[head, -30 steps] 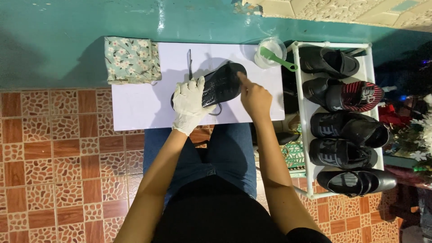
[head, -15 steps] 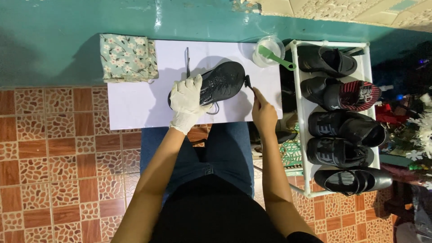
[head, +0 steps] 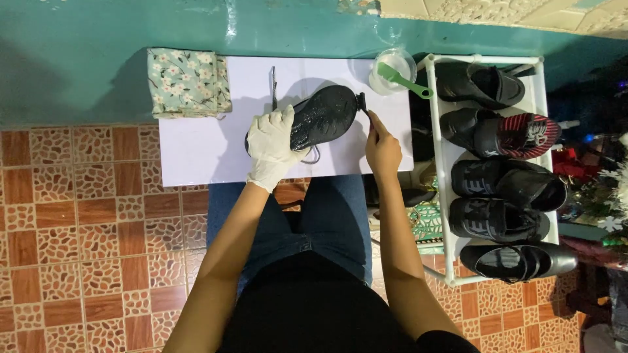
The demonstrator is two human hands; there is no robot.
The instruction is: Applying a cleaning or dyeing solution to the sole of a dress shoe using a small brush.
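My fingers (head: 282, 119) of the gloved left hand (head: 271, 145) are curled over the heel end of the black rubber-soled shoe (head: 324, 116), which lies sole-up near the middle of the white-topped bench (head: 196, 150). The shoe is tilted, its toe pointing toward two o'clock. A loop of lace hangs out below it at about six o'clock, touching the bench.

Going left to right: a folded floral cloth (head: 188, 82) sits at the bench's ten o'clock corner, well apart from the shoe. A thin dark tool (head: 273, 85) lies just beside my glove at twelve o'clock. My bare right hand (head: 381, 149) is at the shoe's three o'clock, fingers pressed together and pinching a small dark brush-like tool (head: 362, 104) whose head touches the toe edge; I cannot tell its exact kind.

Beyond it, at one o'clock, stands a clear plastic cup with a green-handled spatula (head: 394, 68) leaning out of it, near the bench edge. Farther right, a white wire rack (head: 451, 196) holds dark shoes.

Risks as I judge them: my grip covers only the heel, so pressure at the toe could spin the shoe. A wide right elbow could tip the cup. The loose lace could snag my glove.
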